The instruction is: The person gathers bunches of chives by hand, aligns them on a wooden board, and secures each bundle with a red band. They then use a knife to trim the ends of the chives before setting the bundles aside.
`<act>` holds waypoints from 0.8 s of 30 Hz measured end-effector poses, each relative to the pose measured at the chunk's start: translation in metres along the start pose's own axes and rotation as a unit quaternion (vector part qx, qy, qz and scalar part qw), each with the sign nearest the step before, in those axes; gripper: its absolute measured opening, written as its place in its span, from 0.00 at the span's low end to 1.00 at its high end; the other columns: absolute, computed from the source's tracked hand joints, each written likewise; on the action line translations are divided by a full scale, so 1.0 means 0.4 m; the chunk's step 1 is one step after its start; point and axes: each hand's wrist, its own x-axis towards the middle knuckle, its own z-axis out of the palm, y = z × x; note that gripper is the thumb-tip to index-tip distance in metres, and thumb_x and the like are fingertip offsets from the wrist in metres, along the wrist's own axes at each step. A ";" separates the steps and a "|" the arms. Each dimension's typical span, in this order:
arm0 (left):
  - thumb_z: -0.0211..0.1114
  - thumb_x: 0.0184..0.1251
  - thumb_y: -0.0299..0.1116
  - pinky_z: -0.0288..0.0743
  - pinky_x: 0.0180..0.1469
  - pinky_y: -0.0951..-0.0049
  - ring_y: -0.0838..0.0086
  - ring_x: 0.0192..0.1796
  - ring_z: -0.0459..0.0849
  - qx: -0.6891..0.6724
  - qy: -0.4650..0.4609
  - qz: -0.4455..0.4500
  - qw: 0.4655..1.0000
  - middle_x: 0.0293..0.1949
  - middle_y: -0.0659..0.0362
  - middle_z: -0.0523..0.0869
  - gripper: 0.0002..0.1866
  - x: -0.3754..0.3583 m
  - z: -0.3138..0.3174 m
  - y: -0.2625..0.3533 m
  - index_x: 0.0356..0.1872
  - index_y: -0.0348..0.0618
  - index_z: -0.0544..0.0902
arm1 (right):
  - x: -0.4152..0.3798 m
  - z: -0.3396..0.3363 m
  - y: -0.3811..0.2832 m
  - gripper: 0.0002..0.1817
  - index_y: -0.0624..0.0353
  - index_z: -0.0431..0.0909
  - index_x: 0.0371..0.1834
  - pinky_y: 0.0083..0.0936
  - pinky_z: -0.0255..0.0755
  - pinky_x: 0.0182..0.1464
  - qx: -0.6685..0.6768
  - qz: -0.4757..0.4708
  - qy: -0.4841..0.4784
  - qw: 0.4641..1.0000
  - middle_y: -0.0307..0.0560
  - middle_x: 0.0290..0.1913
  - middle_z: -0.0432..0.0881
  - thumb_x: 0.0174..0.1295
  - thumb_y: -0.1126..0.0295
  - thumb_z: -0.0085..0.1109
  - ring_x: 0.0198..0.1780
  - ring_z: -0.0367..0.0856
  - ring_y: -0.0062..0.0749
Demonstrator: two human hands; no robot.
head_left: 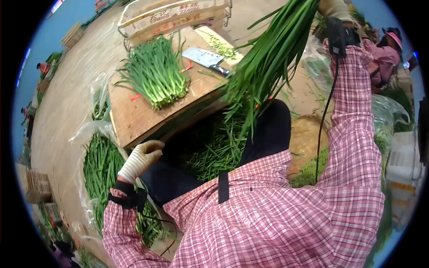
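I watch from far, and the right hand (334, 11) is toward half past one, at the upper edge of my view. Its gloved fingers are only partly seen, but the hand is clamped around the upper end of a long green bunch (279, 47). This bunch hangs down at one o'clock, and its thin leaves spread above the dark trouser knee.

The left hand (140, 160), in a pale striped glove, is between eight and nine o'clock, just beside the near corner of the wooden table (134, 118). Its fingers are bent inward; if the tips meet together, I cannot tell.

On the table, at half past ten, lies a second green bunch (156, 73), with pale stem ends toward me. Near twelve o'clock rests a knife (203, 57), its dark handle pointing to the hanging leaves. Behind it I see chopped green pieces (220, 47), and at eleven o'clock a printed crate (176, 18). Loose green leaves (219, 154) fill the space between the knees, just below my centre.
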 end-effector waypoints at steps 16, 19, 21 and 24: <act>0.76 0.56 0.34 0.79 0.36 0.70 0.68 0.32 0.84 0.167 0.377 0.411 0.813 0.36 0.55 0.86 0.18 0.292 0.331 0.328 0.49 0.48 0.87 | -0.014 0.128 0.001 0.09 0.66 0.76 0.40 0.34 0.80 0.31 0.011 -0.078 -0.085 0.993 0.49 0.30 0.80 0.66 0.70 0.61 0.30 0.82 0.39; 0.75 0.58 0.33 0.79 0.36 0.73 0.71 0.32 0.85 0.170 0.398 0.426 0.794 0.34 0.57 0.87 0.12 0.324 0.327 0.308 0.42 0.43 0.87 | -0.040 0.143 0.007 0.09 0.66 0.76 0.41 0.34 0.80 0.32 0.006 -0.067 -0.078 0.995 0.51 0.31 0.81 0.65 0.71 0.61 0.31 0.83 0.40; 0.73 0.61 0.33 0.76 0.31 0.69 0.71 0.29 0.84 -0.181 0.266 0.293 0.900 0.26 0.61 0.83 0.10 0.329 0.327 0.300 0.40 0.42 0.87 | -0.048 0.146 0.007 0.08 0.65 0.78 0.37 0.33 0.80 0.31 0.011 -0.033 -0.018 0.999 0.49 0.28 0.81 0.64 0.71 0.62 0.30 0.83 0.39; 0.67 0.70 0.35 0.76 0.24 0.79 0.74 0.27 0.84 -0.501 0.165 0.093 0.844 0.35 0.60 0.86 0.16 0.302 0.299 0.211 0.54 0.40 0.80 | -0.038 0.117 -0.013 0.06 0.63 0.79 0.34 0.30 0.78 0.29 -0.142 -0.080 0.051 0.985 0.46 0.26 0.80 0.63 0.71 0.64 0.29 0.83 0.35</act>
